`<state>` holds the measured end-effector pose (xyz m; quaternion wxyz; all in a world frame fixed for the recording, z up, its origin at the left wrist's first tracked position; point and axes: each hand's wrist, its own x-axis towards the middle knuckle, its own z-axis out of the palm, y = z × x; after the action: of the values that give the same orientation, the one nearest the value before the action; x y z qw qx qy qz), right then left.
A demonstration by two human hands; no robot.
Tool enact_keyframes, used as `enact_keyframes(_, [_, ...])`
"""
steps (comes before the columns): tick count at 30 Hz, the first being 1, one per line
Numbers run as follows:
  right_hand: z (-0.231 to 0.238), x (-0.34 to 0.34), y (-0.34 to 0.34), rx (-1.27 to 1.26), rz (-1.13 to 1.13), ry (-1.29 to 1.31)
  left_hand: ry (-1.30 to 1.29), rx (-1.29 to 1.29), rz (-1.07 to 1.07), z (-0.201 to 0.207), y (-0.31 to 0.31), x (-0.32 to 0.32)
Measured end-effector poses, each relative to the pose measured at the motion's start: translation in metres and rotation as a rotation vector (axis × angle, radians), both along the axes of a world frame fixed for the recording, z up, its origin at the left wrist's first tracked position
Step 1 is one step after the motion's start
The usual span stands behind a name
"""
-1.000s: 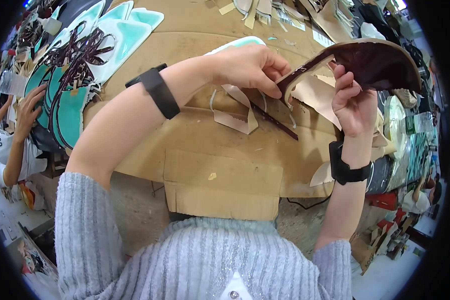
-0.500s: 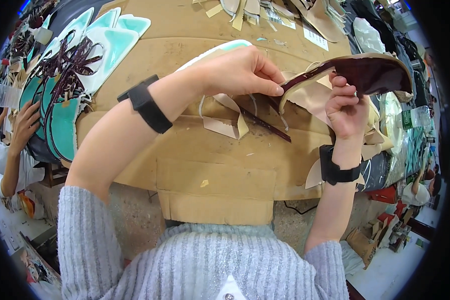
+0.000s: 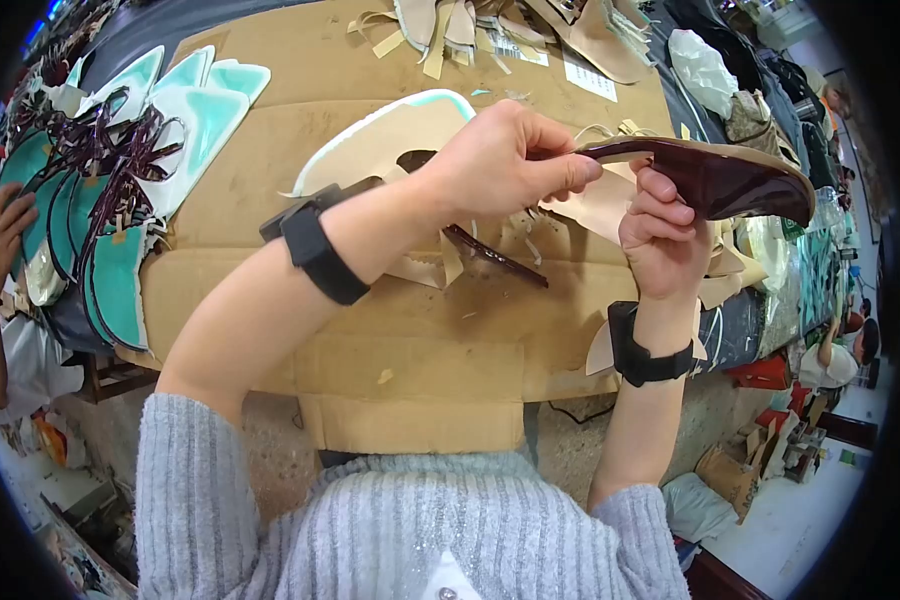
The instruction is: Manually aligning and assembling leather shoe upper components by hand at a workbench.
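Note:
A glossy maroon leather piece (image 3: 735,185) with a tan edge is held up above the cardboard between my two hands. My left hand (image 3: 515,155) pinches its narrow end between thumb and fingers. With curled fingers my right hand (image 3: 667,230) grips it from below, near its wide curved end. Under my left hand a dark maroon strip (image 3: 500,258) lies on the cardboard. Just beyond my left wrist is a beige sheet (image 3: 370,150) with a white and mint edge. Beige offcuts (image 3: 595,205) lie behind and below the held piece.
Cardboard (image 3: 270,220) covers the table before me. Mint and white pieces (image 3: 205,125) with maroon straps (image 3: 120,150) are stacked at the left, where another person's hand (image 3: 8,228) touches them. Beige scraps (image 3: 450,25) lie at the far edge; a crumpled white bag (image 3: 702,72) sits far right.
The maroon piece has tilted and now shows more edge-on. My left hand has moved slightly right along with its narrow end. The whole view has shifted a little, uncovering more of the beige sheet.

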<state>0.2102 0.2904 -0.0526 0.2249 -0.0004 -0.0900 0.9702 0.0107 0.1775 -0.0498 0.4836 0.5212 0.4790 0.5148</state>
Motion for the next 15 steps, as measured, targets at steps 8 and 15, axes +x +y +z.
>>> enact_keyframes(8, [0.024,0.011,-0.017,0.109,0.006,-0.093,0.108,-0.005,-0.222,-0.003,-0.013,-0.013])
enact_keyframes(15, [0.067,0.01,-0.067,0.721,-0.062,-0.837,1.279,0.593,0.404,-0.006,-0.036,-0.043])
